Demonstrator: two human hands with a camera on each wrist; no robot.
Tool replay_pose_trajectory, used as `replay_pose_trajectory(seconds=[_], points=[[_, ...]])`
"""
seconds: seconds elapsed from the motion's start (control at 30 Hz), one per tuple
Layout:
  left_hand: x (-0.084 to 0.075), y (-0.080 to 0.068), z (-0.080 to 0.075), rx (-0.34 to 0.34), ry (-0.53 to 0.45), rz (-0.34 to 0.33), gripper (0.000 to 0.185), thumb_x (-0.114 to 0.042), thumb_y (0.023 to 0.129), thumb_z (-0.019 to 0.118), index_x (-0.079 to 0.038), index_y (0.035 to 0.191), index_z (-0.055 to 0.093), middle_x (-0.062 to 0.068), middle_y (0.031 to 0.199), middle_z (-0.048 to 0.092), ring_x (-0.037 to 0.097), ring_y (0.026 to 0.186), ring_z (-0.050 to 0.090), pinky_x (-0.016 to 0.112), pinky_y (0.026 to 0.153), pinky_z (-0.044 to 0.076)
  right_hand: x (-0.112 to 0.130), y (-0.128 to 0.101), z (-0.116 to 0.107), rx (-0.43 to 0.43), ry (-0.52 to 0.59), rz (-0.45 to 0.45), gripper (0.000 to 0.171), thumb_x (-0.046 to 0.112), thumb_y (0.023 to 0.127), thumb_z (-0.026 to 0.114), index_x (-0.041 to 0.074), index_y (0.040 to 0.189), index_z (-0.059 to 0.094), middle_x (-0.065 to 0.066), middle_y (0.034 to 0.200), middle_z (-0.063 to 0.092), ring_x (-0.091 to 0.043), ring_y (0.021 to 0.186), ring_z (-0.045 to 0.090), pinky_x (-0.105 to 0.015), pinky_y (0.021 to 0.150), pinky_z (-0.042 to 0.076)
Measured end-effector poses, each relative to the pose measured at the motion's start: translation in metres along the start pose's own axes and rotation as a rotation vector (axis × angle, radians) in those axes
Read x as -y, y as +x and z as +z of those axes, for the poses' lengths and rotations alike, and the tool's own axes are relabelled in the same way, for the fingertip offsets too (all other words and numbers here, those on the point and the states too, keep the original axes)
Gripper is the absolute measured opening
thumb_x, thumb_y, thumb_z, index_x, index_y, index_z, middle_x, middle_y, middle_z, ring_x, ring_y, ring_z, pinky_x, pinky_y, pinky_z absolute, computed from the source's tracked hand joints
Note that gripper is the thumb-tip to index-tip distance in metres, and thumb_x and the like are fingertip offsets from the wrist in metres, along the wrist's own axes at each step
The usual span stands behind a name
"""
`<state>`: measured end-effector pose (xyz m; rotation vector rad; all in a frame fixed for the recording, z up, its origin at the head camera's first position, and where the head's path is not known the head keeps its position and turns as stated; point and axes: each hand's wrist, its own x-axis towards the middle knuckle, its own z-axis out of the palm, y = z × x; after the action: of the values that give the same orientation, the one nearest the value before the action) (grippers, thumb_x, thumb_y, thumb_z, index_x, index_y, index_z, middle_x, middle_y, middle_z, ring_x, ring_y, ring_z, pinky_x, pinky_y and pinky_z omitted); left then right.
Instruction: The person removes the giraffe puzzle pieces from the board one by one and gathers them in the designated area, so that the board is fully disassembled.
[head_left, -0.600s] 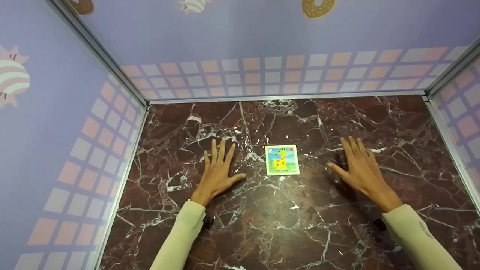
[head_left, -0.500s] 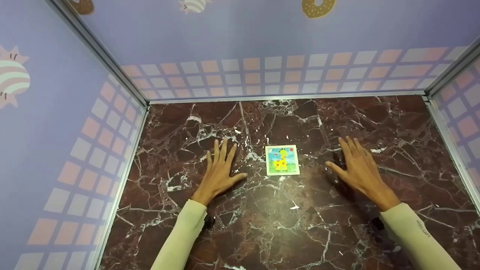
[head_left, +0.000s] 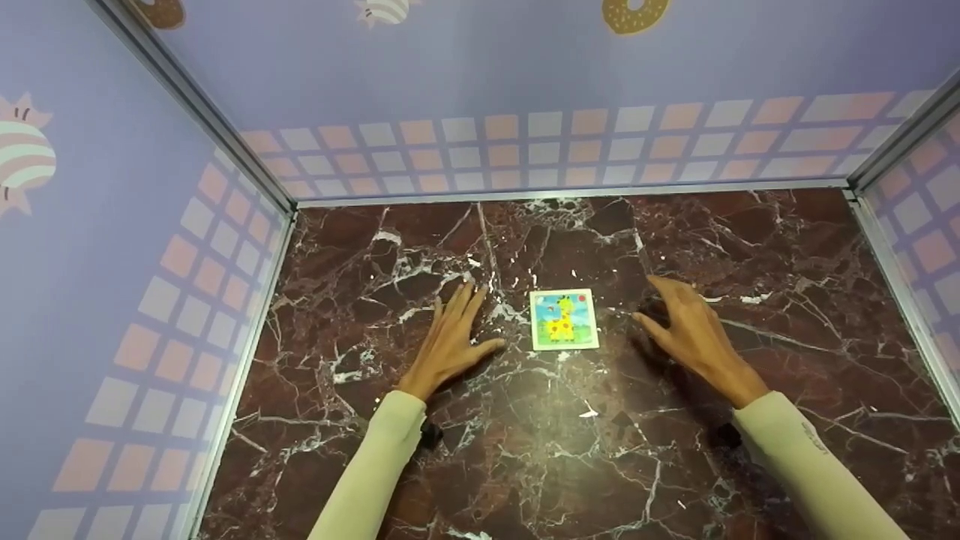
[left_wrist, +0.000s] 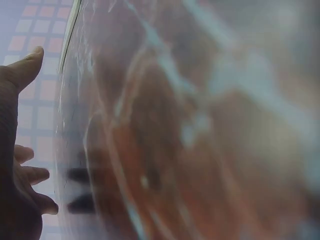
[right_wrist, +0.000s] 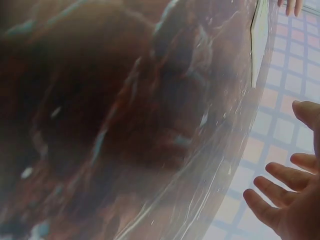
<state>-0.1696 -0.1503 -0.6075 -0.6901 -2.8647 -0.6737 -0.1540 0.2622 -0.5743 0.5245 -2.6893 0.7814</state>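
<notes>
A small square card (head_left: 564, 319) with a yellow giraffe on a blue ground lies flat on the dark red marble table (head_left: 570, 435). My left hand (head_left: 455, 329) is just left of the card, fingers straight, lifted a little and angled toward it. My right hand (head_left: 684, 327) is just right of the card, fingers loosely spread above the table. Neither hand touches the card. The card's edge (right_wrist: 256, 45) shows in the right wrist view, with my right hand (right_wrist: 292, 200) spread at the lower right. The left wrist view shows my left hand (left_wrist: 20, 165) beside blurred marble.
Lilac walls with pink and white squares close in the table on the left (head_left: 135, 285), back (head_left: 540, 150) and right (head_left: 930, 210). Metal strips run along the table's edges. Both arms wear pale yellow sleeves (head_left: 375, 472).
Both hands have lifted off the table and moved inward toward the giraffe card. The card has not moved.
</notes>
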Motion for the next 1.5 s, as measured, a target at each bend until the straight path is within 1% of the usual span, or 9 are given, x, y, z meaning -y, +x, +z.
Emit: replay_pose_trajectory(seconds=[0.17,0.4,0.5,0.63,0.77,0.93,1.13,1.3,1.5], points=[[-0.003,0.007,0.004,-0.003,-0.059,0.023,0.098,-0.058,0.083,0.075,-0.007,0.156,0.036,0.02,0.16,0.034,0.039,0.147,0.033,0.068,0.119,0.014,0.009,0.007,0.011,0.023,0.046,-0.012,0.067,0.023,0.088,0.08,0.002,0.144,0.051,-0.025,0.136,0.056,-0.042,0.121,0.056,-0.059,0.101,0.049],[-0.007,0.016,0.01,0.042,-0.136,0.053,0.094,-0.055,0.085,0.076,-0.006,0.156,0.037,0.022,0.16,0.034,0.043,0.149,0.026,0.061,0.122,0.015,0.024,0.016,0.031,0.107,0.117,-0.012,0.063,0.027,0.09,0.078,0.004,0.144,0.052,-0.023,0.141,0.054,-0.039,0.127,0.053,-0.059,0.105,0.046],[-0.009,0.019,0.012,0.067,-0.196,0.045,0.094,-0.052,0.085,0.077,-0.007,0.156,0.037,0.02,0.162,0.031,0.042,0.151,0.023,0.06,0.122,0.018,0.03,0.021,0.04,0.108,0.126,-0.022,0.059,0.026,0.09,0.078,0.004,0.14,0.056,-0.02,0.138,0.057,-0.036,0.125,0.055,-0.056,0.106,0.046],[-0.011,0.022,0.014,0.083,-0.27,0.02,0.092,-0.05,0.085,0.078,-0.008,0.155,0.038,0.017,0.163,0.029,0.04,0.151,0.022,0.062,0.119,0.023,0.039,0.027,0.052,0.097,0.153,-0.05,0.054,0.025,0.09,0.078,0.002,0.135,0.061,-0.016,0.129,0.062,-0.032,0.119,0.058,-0.051,0.103,0.049],[-0.011,0.027,0.019,0.084,-0.283,0.021,0.09,-0.05,0.085,0.077,-0.007,0.154,0.04,0.016,0.163,0.03,0.04,0.151,0.022,0.062,0.12,0.019,0.045,0.032,0.063,0.095,0.197,-0.091,0.05,0.023,0.089,0.08,-0.001,0.129,0.063,-0.016,0.12,0.064,-0.031,0.11,0.058,-0.047,0.095,0.052],[-0.011,0.034,0.025,0.062,-0.233,0.047,0.088,-0.053,0.085,0.076,-0.006,0.152,0.044,0.016,0.161,0.035,0.04,0.15,0.025,0.057,0.124,0.013,0.051,0.038,0.074,0.113,0.264,-0.118,0.043,0.016,0.088,0.08,-0.005,0.123,0.066,-0.019,0.111,0.064,-0.031,0.098,0.06,-0.045,0.083,0.053],[-0.016,0.039,0.034,0.079,-0.083,0.092,0.095,-0.07,0.084,0.067,-0.009,0.153,0.044,0.012,0.16,0.038,0.035,0.151,0.025,0.057,0.125,0.01,0.056,0.046,0.085,0.141,0.301,-0.111,0.039,0.016,0.087,0.081,-0.005,0.117,0.069,-0.018,0.104,0.064,-0.031,0.094,0.061,-0.043,0.082,0.053],[-0.02,0.04,0.042,0.103,0.05,0.094,0.105,-0.085,0.079,0.054,-0.015,0.156,0.04,0.006,0.164,0.033,0.029,0.153,0.022,0.054,0.125,0.01,0.057,0.054,0.095,0.161,0.301,-0.116,0.04,0.018,0.087,0.081,-0.005,0.118,0.069,-0.017,0.102,0.063,-0.03,0.093,0.059,-0.044,0.083,0.052],[-0.022,0.043,0.044,0.113,0.095,0.101,0.105,-0.09,0.078,0.046,-0.021,0.156,0.04,0.004,0.165,0.028,0.029,0.154,0.019,0.055,0.126,0.008,0.059,0.066,0.099,0.17,0.347,-0.122,0.04,0.017,0.086,0.082,-0.007,0.116,0.069,-0.019,0.101,0.063,-0.032,0.09,0.061,-0.044,0.079,0.053]])
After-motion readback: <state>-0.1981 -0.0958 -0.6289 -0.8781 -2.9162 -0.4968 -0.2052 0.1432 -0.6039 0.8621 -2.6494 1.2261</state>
